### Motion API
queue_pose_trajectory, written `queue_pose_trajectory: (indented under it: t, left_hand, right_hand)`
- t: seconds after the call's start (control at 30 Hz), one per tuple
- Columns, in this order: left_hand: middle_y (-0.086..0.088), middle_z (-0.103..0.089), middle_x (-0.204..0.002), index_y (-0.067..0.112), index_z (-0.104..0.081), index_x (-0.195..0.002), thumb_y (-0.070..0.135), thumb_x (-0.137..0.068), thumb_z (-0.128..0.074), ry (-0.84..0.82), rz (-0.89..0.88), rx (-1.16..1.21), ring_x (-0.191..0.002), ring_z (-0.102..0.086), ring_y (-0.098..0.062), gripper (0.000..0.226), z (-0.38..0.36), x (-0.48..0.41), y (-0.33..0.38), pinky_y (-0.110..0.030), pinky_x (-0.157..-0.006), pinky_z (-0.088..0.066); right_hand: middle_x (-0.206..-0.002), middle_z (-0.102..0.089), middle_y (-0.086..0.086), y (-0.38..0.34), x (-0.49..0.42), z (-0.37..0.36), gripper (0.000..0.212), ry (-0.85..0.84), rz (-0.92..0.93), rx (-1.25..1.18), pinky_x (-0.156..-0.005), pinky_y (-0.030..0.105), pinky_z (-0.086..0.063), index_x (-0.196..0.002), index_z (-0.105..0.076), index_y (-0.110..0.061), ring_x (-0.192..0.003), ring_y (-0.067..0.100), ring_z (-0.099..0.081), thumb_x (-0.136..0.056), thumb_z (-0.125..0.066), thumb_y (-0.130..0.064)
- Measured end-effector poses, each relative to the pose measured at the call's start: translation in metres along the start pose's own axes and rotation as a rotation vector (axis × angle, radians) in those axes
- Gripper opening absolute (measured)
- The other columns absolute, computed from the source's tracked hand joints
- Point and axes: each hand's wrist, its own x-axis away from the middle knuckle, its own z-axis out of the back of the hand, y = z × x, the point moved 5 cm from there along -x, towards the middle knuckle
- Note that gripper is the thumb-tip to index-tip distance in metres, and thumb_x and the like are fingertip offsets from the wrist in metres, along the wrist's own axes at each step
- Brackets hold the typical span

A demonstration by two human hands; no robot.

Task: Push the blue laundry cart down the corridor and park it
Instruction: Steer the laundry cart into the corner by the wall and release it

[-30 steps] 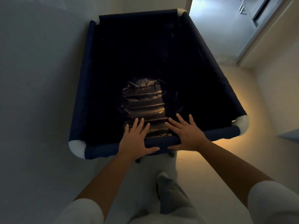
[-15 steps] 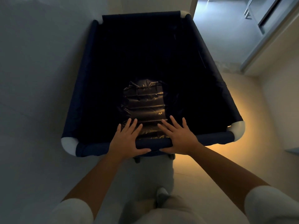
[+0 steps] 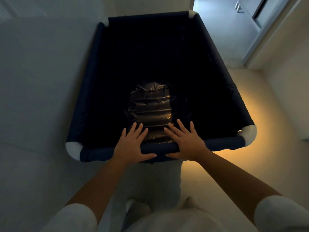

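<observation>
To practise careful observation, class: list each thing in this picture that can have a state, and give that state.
blue laundry cart: upright, top open.
dark quilted item: lying inside the cart.
left hand: pressing the cart's near rail, fingers straight.
right hand: pressing the same rail, fingers straight.

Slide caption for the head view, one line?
The left hand and right hand press open-fingered on the near rail of the blue laundry cart, a dark quilted item lying inside.
</observation>
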Motion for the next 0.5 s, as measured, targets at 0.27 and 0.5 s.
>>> queue_pose_trajectory:
  t: [0.27, 0.5]
  left_hand:
    - [-0.001, 0.002, -0.157, 0.024, -0.005, -0.147, 0.087, -0.066, -0.018, 0.016, -0.108, -0.032, -0.142, 0.011, -0.022, 0.104, 0.007, -0.005, -0.074, -0.049, -0.112, 0.004]
    - [-0.003, 0.002, -0.157, 0.023, -0.002, -0.147, 0.086, -0.067, -0.017, 0.049, -0.147, 0.004, -0.142, 0.01, -0.024, 0.104, 0.01, -0.018, -0.077, -0.049, -0.112, 0.002]
  right_hand:
    - [-0.158, -0.001, 0.0, -0.05, -0.047, 0.007, 0.095, 0.001, -0.084, -0.028, -0.107, 0.057, 0.016, -0.147, 0.004, -0.029, -0.143, 0.028, 0.013, -0.076, -0.033, -0.079]
    - [-0.158, -0.001, 0.0, -0.042, -0.058, 0.013, 0.096, -0.038, -0.138, 0.014, -0.106, 0.053, 0.02, -0.147, 0.003, -0.029, -0.142, 0.026, 0.015, -0.075, -0.034, -0.08]
